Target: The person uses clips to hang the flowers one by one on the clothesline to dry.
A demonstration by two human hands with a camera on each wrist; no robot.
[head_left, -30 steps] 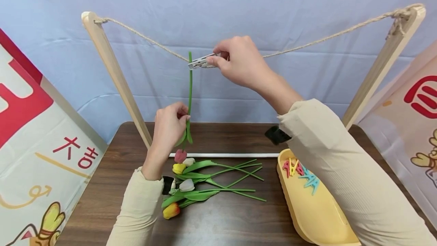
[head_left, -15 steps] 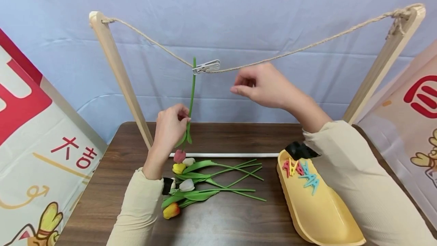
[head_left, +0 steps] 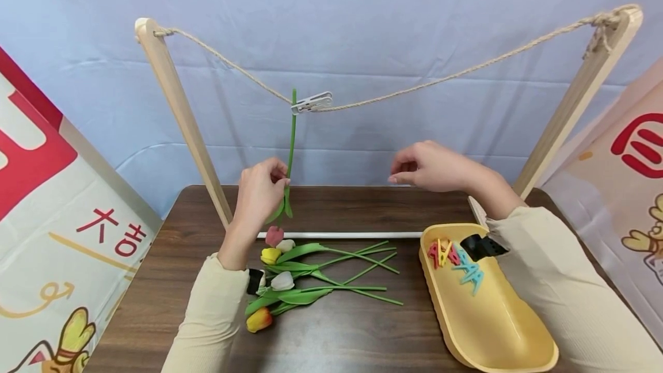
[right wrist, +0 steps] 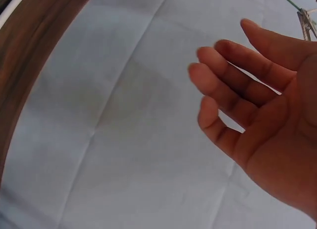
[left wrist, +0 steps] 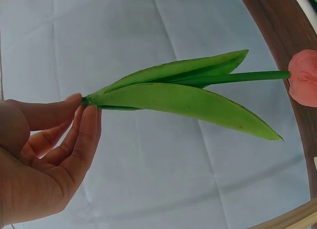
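Observation:
A pink tulip hangs head down, its green stem clamped near the end by a white clothespin on the twine rope. My left hand pinches the stem between thumb and fingertips, just where the leaves begin. In the left wrist view the pink bloom shows at the right edge. My right hand is in the air over the back of the table, fingers loosely bent, with nothing in it. The right wrist view shows its bare palm and spread thumb.
Several tulips in yellow, white and orange lie on the wooden table. A yellow tray at the right holds red, yellow and blue clothespins. Two wooden posts carry the rope, with a white bar low between them.
My right hand has let go of the white clothespin and moved right and down. The clothespin stays on the rope and stem. My left hand has kept its hold, almost unmoved.

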